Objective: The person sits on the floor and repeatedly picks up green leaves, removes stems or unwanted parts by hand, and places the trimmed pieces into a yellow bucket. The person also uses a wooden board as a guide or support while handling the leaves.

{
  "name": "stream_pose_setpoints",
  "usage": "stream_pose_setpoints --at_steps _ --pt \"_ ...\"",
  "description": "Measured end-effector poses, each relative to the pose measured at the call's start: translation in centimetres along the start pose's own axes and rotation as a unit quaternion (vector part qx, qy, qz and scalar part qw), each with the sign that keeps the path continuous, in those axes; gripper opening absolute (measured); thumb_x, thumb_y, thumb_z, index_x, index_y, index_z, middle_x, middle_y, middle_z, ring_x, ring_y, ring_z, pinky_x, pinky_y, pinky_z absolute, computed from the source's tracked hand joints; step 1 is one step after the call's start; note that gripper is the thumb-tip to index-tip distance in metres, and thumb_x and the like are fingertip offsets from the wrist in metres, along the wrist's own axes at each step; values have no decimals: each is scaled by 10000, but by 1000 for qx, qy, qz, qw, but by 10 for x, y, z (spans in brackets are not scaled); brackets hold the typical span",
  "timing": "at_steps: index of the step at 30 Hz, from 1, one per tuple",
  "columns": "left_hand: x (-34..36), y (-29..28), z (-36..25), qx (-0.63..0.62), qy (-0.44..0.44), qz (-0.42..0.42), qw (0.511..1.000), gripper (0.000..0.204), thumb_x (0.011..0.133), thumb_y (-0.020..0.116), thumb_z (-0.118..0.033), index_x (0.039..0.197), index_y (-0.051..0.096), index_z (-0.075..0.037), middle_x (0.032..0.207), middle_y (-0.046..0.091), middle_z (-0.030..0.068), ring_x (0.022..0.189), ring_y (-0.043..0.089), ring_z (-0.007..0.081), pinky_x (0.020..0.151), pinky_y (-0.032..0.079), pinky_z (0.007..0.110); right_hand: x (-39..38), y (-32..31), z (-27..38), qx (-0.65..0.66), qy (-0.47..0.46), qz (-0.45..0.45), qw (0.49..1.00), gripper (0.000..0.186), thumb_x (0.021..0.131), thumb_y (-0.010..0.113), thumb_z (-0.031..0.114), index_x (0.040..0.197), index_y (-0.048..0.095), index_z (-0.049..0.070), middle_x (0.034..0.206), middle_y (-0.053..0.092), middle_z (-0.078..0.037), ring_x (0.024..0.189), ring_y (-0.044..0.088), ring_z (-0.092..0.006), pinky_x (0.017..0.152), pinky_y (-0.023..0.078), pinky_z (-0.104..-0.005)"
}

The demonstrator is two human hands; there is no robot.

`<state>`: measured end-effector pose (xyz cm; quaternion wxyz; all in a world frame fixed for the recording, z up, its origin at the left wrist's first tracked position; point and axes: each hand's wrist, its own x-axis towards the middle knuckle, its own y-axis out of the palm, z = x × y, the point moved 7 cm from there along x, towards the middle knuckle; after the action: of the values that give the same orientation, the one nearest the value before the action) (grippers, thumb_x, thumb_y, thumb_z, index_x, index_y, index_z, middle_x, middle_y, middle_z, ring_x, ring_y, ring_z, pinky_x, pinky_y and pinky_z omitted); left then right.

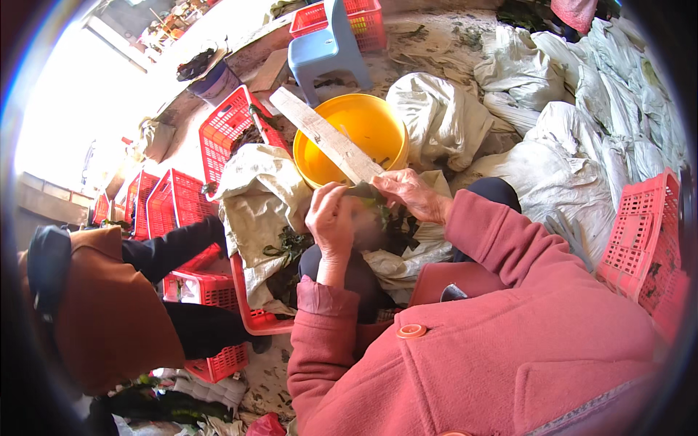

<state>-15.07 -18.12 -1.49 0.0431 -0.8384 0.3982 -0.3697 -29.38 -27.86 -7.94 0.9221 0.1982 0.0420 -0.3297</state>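
In front of me, both my hands are together over my lap, just below a yellow tub [402, 138] with a wooden board [323, 136] lying across it. A dark green strip of seaweed [369, 193] stretches between them. My right hand [416, 195] has its fingers closed on the strip, near the board's lower end. My left hand [331, 221] is raised with its fingers pinched at the strip's other side. More dark green strips [400, 231] hang below my right hand, partly blurred. Small bits lie inside the tub.
At left, a person in a brown vest [120, 305] leans by red crates [178, 200]. A pale sack [262, 189] drapes over a crate beside the tub. Beyond is a blue stool [327, 54]. White sacks [567, 156] and a red crate [640, 236] are at right.
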Motion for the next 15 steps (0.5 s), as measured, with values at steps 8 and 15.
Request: stream_pose_setpoints --at_steps 8,15 --pt "9 31 33 -391 -290 71 870 341 901 530 4 1233 585 58 930 650 82 790 660 138 735 534 261 -7 17 19 -69 -11 48 996 198 972 645 207 1084 685 48 790 633 24 683 557 -44 605 430 -192" --pt "-1 67 16 -347 -301 198 866 451 986 617 -250 1369 514 -34 1035 611 35 798 569 104 744 448 223 3 0 25 103 -73 -16 992 207 963 649 136 1147 677 45 944 705 4 749 614 -55 594 440 -165"
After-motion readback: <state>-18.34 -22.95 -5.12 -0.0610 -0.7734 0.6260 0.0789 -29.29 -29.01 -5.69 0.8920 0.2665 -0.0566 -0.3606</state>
